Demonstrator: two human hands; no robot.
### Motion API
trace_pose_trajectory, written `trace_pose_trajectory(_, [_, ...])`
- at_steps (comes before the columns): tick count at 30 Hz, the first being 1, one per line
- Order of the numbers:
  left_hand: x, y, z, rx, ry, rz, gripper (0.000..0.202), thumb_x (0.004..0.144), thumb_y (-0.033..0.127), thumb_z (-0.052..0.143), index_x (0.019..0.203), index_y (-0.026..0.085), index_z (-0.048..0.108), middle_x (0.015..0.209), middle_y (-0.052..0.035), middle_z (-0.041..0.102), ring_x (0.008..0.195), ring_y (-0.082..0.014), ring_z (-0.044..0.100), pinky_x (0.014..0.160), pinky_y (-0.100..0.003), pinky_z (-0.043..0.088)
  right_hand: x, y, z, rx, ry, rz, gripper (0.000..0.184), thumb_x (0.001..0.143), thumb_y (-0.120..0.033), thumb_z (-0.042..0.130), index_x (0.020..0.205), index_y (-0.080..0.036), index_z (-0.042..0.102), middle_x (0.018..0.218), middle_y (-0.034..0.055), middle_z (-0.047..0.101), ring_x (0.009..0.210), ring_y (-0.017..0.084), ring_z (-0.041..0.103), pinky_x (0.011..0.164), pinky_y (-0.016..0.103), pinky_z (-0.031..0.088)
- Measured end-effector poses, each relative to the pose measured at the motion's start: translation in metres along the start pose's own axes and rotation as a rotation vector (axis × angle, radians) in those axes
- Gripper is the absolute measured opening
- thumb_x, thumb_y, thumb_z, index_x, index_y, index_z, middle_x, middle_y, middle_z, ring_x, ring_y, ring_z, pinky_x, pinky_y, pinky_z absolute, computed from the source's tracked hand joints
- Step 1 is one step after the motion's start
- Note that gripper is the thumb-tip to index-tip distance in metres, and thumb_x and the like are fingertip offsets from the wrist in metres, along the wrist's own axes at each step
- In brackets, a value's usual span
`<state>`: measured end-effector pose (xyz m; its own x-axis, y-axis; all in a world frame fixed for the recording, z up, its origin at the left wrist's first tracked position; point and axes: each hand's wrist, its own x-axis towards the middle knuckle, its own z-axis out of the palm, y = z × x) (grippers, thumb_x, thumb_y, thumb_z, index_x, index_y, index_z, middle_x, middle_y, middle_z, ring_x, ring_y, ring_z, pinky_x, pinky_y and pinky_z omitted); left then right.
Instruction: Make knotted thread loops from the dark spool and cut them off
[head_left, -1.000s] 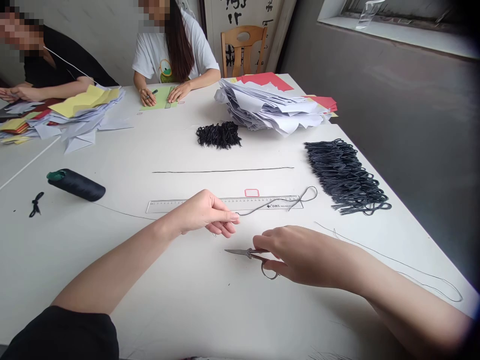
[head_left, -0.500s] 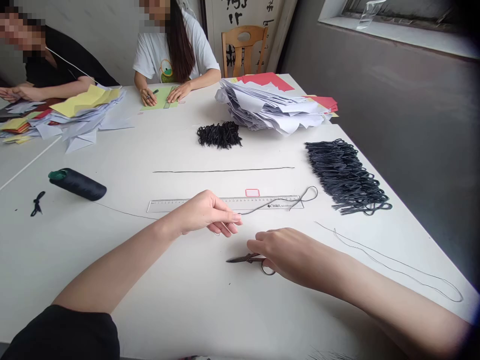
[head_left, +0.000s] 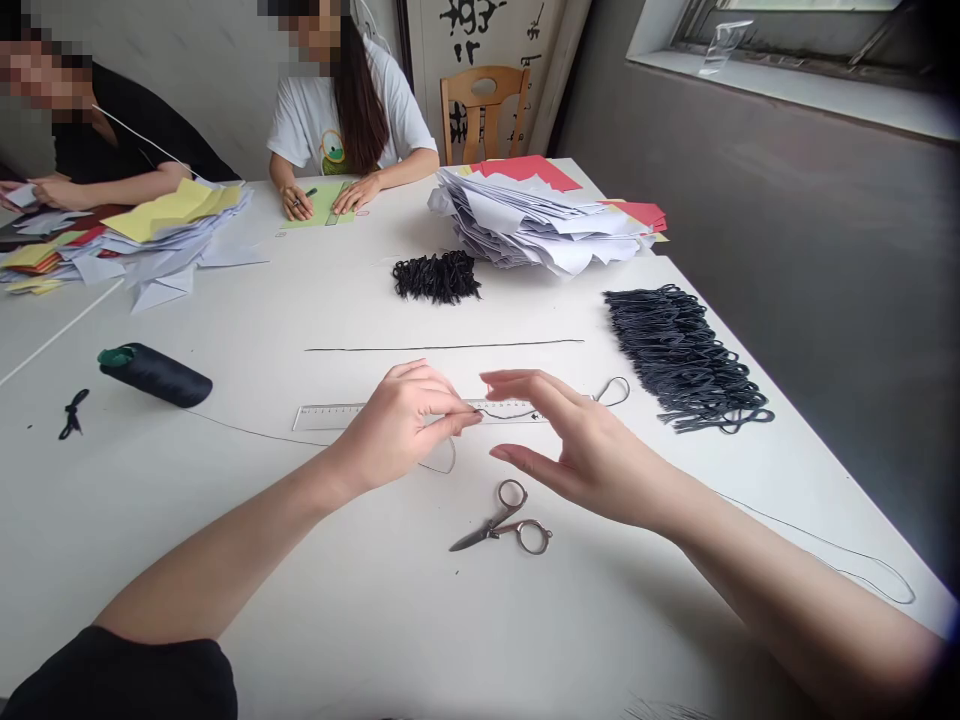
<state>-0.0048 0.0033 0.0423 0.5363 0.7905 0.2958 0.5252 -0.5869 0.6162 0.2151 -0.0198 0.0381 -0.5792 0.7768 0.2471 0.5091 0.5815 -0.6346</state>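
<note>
My left hand (head_left: 397, 425) pinches thin grey cord (head_left: 506, 413); my right hand (head_left: 577, 445), now open, has released the steel ring-handled scissors (head_left: 502, 523) at six o'clock.

The right hand (head_left: 589, 450) has left the scissors (head_left: 501, 525) and risen, open, beside the cord (head_left: 506, 413)
</note>
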Motion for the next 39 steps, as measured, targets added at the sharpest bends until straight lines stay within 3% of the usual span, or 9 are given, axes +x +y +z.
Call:
trace_pose_trajectory(2, [0.001,0.003,-0.003,-0.059,0.032,0.022,0.019,0.087,0.024,0.061,0.072,0.022,0.072,0.071,-0.0005,0.071,0.078,-0.0169,0.063,0.095,-0.038,0.043,0.004,0.008,0.002,0.139,-0.069,0.023,0.037,0.092,-0.039,0.053,0.123,-0.021,0.046,0.124,0.0103,0.056,0.106,0.019,0.058,0.082,0.031,0.05])
trace_pose_trajectory(4, [0.001,0.004,-0.008,-0.109,0.107,0.0,0.02,0.085,0.026,0.062,0.068,0.021,0.072,0.07,-0.0017,0.071,0.078,-0.0177,0.063,0.086,-0.035,0.048,0.007,0.016,0.003,0.277,-0.119,0.115,0.028,0.095,-0.043,0.046,0.107,-0.02,0.056,0.095,0.0054,0.063,0.083,0.014,0.06,0.07,0.027,0.049])
trace_pose_trajectory(7, [0.001,-0.004,-0.021,-0.198,0.29,-0.122,0.02,0.081,0.028,0.067,0.063,0.021,0.071,0.073,-0.003,0.072,0.081,-0.0193,0.065,0.08,-0.032,0.05,0.01,0.025,-0.006,0.378,0.02,0.234,0.041,0.095,-0.051,0.04,0.085,-0.017,0.06,0.058,-0.0026,0.042,0.051,0.008,0.038,0.048,0.022,0.032])
trace_pose_trajectory(13, [-0.018,-0.05,-0.055,-0.522,0.726,-0.396,0.012,0.068,0.028,0.075,0.063,0.017,0.072,0.064,-0.0014,0.069,0.085,-0.0193,0.067,0.091,-0.035,0.048,-0.002,0.043,-0.04,0.361,0.264,0.34,0.04,0.086,-0.056,0.056,0.086,-0.017,0.067,0.053,-0.005,0.026,0.049,0.008,0.023,0.045,0.024,0.018])
trace_pose_trajectory(18, [-0.053,-0.082,-0.067,-0.358,0.944,-0.705,0.024,0.06,0.03,0.079,0.079,0.016,0.074,0.075,-0.0024,0.072,0.085,-0.0183,0.066,0.091,-0.035,0.047,-0.017,0.066,-0.045,0.359,0.432,0.503,0.037,0.077,-0.055,0.067,0.075,-0.018,0.062,0.053,-0.0036,0.036,0.048,0.007,0.025,0.043,0.024,0.018])
trace_pose_trajectory(22, [-0.073,-0.094,-0.065,-0.173,0.855,-0.856,0.025,0.057,0.031,0.078,0.076,0.016,0.074,0.077,-0.0041,0.073,0.089,-0.0225,0.067,0.093,-0.036,0.048,-0.024,0.095,-0.035,0.134,0.446,0.537,0.032,0.08,-0.051,0.064,0.075,-0.019,0.061,0.059,-0.0002,0.05,0.049,0.009,0.038,0.045,0.024,0.029])
trace_pose_trajectory(28, [-0.083,-0.11,-0.066,0.095,0.669,-0.916,0.021,0.062,0.037,0.071,0.075,0.02,0.071,0.083,-0.0025,0.074,0.091,-0.0235,0.068,0.092,-0.036,0.048,-0.035,0.124,-0.017,-0.26,0.386,0.276,0.023,0.093,-0.034,0.044,0.094,-0.02,0.063,0.093,0.0069,0.064,0.083,0.019,0.06,0.073,0.031,0.047])
trace_pose_trajectory(33, [-0.083,-0.11,-0.071,0.136,0.504,-1.001,0.017,0.061,0.035,0.072,0.073,0.023,0.071,0.086,0.0017,0.074,0.095,-0.0239,0.066,0.094,-0.035,0.046,-0.038,0.13,-0.011,-0.316,0.318,0.248,0.025,0.095,-0.025,0.036,0.109,-0.02,0.057,0.105,0.0096,0.062,0.099,0.022,0.059,0.084,0.037,0.047])
trace_pose_trajectory(39, [-0.087,-0.114,-0.074,0.156,0.473,-0.979,0.015,0.064,0.034,0.071,0.075,0.024,0.071,0.083,0.0023,0.075,0.095,-0.0241,0.067,0.093,-0.035,0.046,-0.038,0.138,-0.017,-0.359,0.194,0.225,0.022,0.087,-0.018,0.043,0.105,-0.019,0.056,0.101,0.011,0.058,0.097,0.025,0.055,0.083,0.041,0.046])
